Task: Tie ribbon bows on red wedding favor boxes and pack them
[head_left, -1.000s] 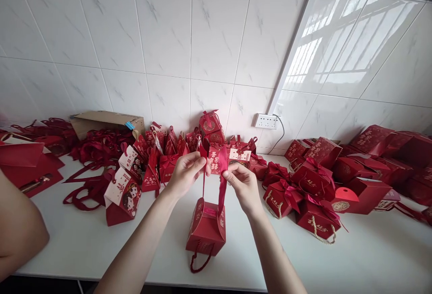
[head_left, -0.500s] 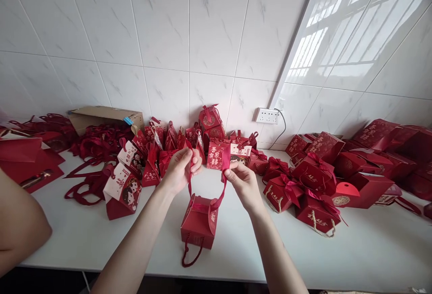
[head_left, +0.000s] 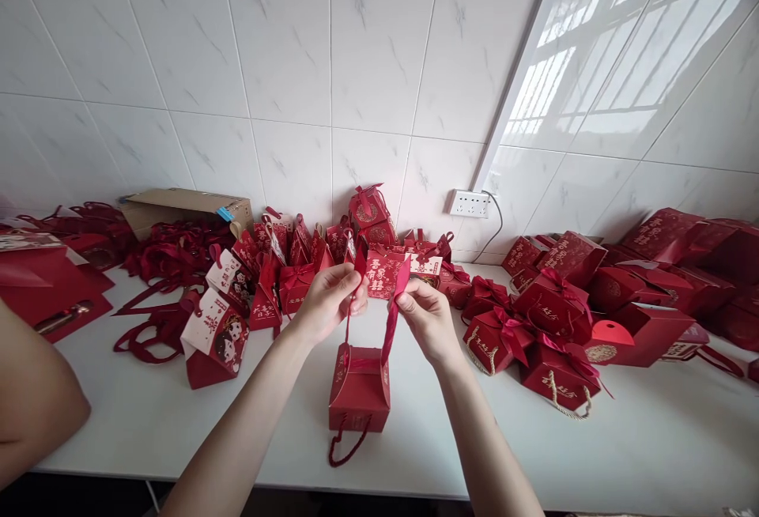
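A small red box (head_left: 360, 398) with a dark red cord handle sits near the front middle of the white table. A red ribbon (head_left: 390, 333) runs from the box up to both hands. My left hand (head_left: 335, 300) pinches one length of it above the box's left side. Fingers of my right hand (head_left: 424, 315) are closed on the other length, above the box's right side. The two hands are apart, with a red patterned box (head_left: 384, 273) behind them.
Red gift boxes (head_left: 551, 303) crowd the right. Patterned boxes (head_left: 217, 331) and loose ribbons (head_left: 171, 252) lie left, by an open cardboard box (head_left: 183, 201). Another person's arm (head_left: 39, 390) rests at the left edge. A power strip (head_left: 470, 203) is on the wall.
The small box has shifted slightly right and turned a little. My left hand has moved slightly right, and both ribbon lengths now rise more steeply.
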Tool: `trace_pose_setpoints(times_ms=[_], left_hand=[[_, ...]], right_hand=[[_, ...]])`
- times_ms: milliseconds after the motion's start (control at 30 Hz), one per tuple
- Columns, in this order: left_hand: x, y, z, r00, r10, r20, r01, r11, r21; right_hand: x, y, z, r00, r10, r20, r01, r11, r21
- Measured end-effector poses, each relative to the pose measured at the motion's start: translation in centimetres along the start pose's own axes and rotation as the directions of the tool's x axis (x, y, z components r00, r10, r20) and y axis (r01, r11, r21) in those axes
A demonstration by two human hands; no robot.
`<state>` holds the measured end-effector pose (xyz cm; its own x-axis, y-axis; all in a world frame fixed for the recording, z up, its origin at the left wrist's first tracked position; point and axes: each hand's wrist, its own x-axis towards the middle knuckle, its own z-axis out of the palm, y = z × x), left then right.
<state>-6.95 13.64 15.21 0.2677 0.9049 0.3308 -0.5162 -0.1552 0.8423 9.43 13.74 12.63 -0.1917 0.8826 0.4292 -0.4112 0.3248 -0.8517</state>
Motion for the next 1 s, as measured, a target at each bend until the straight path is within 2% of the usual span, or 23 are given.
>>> trace_pose_setpoints(times_ms=[100, 200, 300, 433, 533, 667, 800, 1000], left_hand=[[0.0, -0.2, -0.2, 0.999, 0.016, -0.037, -0.017, 1.000, -0.018], [-0.2, -0.2, 0.2, 1.000, 0.015, -0.009, -0.014, 0.999, 0.034], [-0.2, -0.1, 1.0, 1.000, 0.019, 0.008, -0.020, 0.980, 0.197], [-0.2, 0.3, 1.8, 0.997, 0.031, -0.074, 0.003, 0.904, 0.428], [-0.5, 0.8, 2.0, 0.995, 0.044, -0.089, 0.011, 0.842, 0.539], [-1.0, 1.1, 1.6, 0.998, 0.064, -0.008, -0.046, 0.789, 0.612], [-1.3, 1.2, 1.1, 0.995, 0.025, 0.094, -0.079, 0.767, 0.637], [-1.5, 2.4, 1.3, 0.987, -0.030, 0.160, -0.081, 0.764, 0.640]], right_hand=[[-0.1, 0.0, -0.2, 0.999, 0.015, -0.030, -0.015, 1.000, 0.004], [-0.1, -0.2, -0.2, 1.000, 0.014, -0.022, -0.015, 1.000, -0.002], [0.0, -0.6, 0.2, 1.000, 0.012, 0.020, -0.011, 0.998, -0.057], [0.2, -1.2, 1.0, 0.999, 0.015, 0.033, -0.012, 0.995, -0.103], [0.4, -1.3, 1.4, 1.000, -0.003, 0.012, 0.004, 0.996, -0.093], [0.6, -1.3, 1.9, 1.000, 0.000, 0.027, 0.001, 0.997, -0.072], [0.4, -1.4, 2.3, 0.995, 0.033, 0.094, -0.028, 0.998, -0.058], [0.0, -1.9, 2.2, 0.997, -0.026, 0.076, 0.037, 0.989, -0.140]])
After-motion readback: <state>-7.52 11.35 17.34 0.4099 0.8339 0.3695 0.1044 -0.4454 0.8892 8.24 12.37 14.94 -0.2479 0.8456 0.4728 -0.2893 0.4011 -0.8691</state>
